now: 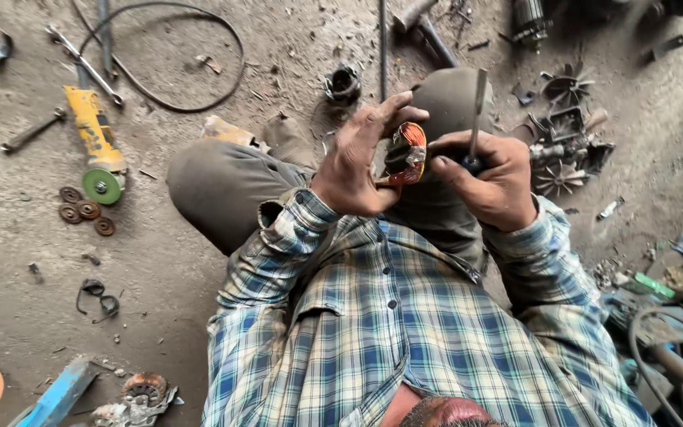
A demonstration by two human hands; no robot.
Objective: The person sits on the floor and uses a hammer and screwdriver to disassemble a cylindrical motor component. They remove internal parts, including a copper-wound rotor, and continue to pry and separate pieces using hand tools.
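Gripping a copper-wound motor coil [403, 154] above the knees, the left hand [361, 162] steadies it; the right hand [493, 182] clenches a screwdriver [476, 119], tip apparently at the coil. Prying seems underway; next needs careful leverage.

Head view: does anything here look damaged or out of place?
Yes. The left hand holds a small wound coil part with orange wrapping, its wrapping looking frayed. The right hand holds a slim metal tool. Loose rusty discs and fan-shaped parts lie scattered on the dirty floor.
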